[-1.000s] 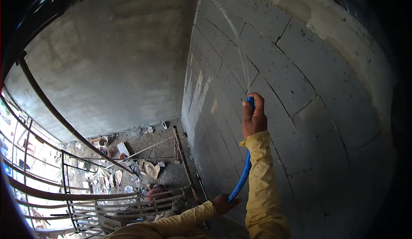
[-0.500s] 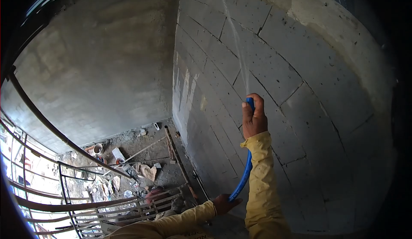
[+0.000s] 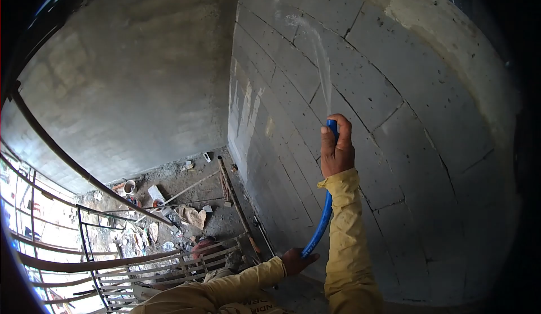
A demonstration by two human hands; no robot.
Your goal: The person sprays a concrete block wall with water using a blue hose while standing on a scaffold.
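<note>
A blue hose curves up between my two hands. Near its mouth my right hand is closed round it, with a finger bent over the open end. Lower down, my left hand is wrapped round the same hose. Out of the hose end a thin water jet shoots upward and breaks into spray against the grey block wall. Dark joints run between the blocks, and the wall's surface is pitted in places.
A plastered wall meets the block wall at a corner. Far below, the floor holds rubble, a bucket and long poles. Bamboo and metal scaffold rails stand at lower left. A slatted platform lies beneath me.
My right hand and the hose end have risen slightly. The water jet now bends left and splashes lower on the wall than before. My left hand keeps its hold.
</note>
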